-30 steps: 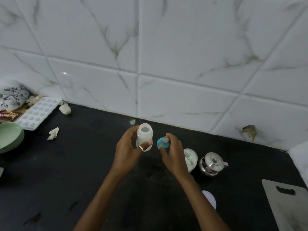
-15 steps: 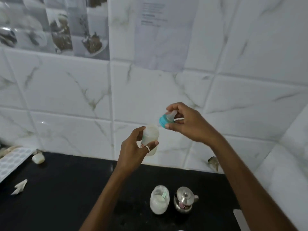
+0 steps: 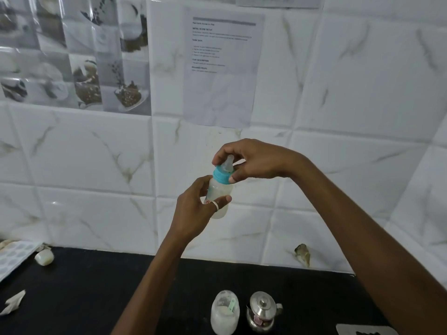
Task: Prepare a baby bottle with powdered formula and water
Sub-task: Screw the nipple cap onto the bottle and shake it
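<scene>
I hold a small translucent baby bottle (image 3: 219, 194) up in front of the tiled wall, slightly tilted, with whitish liquid in its lower part. My left hand (image 3: 193, 209), wearing a ring, wraps around the bottle's body. A teal collar with a clear nipple (image 3: 223, 171) sits on the bottle's neck, and my right hand (image 3: 251, 160) grips that collar from above with fingers and thumb. Below on the black counter (image 3: 84, 293) stands a clear jar of white powder (image 3: 225, 313) with a pale green scoop inside.
A small steel kettle (image 3: 262, 310) stands right of the powder jar. A white ice tray (image 3: 12, 257), a small white cap (image 3: 44, 257) and a crumpled paper scrap (image 3: 13, 302) lie at the left. A cutting board corner (image 3: 362, 330) shows at bottom right. A printed sheet (image 3: 222, 66) hangs on the wall.
The view tilted up as both hands rose. My right hand brought the teal nipple collar from beside the bottle down onto its neck; the bottle's mouth is now covered.
</scene>
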The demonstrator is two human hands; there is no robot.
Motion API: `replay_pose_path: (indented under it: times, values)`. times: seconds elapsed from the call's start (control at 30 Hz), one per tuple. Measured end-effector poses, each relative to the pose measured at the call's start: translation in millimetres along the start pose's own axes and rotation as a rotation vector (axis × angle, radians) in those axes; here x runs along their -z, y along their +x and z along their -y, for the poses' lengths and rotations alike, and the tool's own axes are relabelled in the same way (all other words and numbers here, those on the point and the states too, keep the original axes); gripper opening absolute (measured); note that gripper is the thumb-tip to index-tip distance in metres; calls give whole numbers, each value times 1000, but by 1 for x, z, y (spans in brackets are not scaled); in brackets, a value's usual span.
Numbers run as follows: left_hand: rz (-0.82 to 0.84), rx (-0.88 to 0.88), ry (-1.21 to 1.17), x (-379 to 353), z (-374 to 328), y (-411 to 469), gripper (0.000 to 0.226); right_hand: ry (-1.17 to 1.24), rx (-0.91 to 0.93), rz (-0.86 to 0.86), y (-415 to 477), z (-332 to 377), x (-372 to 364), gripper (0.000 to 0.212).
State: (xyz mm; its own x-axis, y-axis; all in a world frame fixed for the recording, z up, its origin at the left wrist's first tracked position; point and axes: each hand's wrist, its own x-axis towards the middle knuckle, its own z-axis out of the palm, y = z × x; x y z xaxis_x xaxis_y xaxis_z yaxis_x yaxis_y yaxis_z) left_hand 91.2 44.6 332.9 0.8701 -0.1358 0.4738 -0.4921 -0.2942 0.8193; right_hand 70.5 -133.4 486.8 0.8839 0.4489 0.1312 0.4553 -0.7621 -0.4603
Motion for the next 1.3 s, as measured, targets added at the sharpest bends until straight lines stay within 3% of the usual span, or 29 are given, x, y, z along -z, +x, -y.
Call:
replay_pose_path:
  times: [0.27, 0.5, 0.77, 0.87, 1.03, 1.3]
  values:
    - [-15, 18, 9, 4, -2, 2, 60, -93, -18, 38, 12, 4, -2, 40]
    - [-42, 45, 5, 3, 2, -3, 63, -235, -91, -53, 22, 6, -16, 33]
    - [-34, 62, 11, 1, 7, -6, 61, -462, -243, -221, 28, 2, -44, 65]
    - [-26, 53, 17, 5, 9, -6, 61, -509, -224, -156, 27, 4, -34, 68]
    - [-14, 42, 28, 11, 12, -2, 62, -327, -19, 164, 23, 20, -2, 58]
    - [-2, 34, 39, 18, 15, 0, 62, -277, 34, 167, 27, 17, -16, 42]
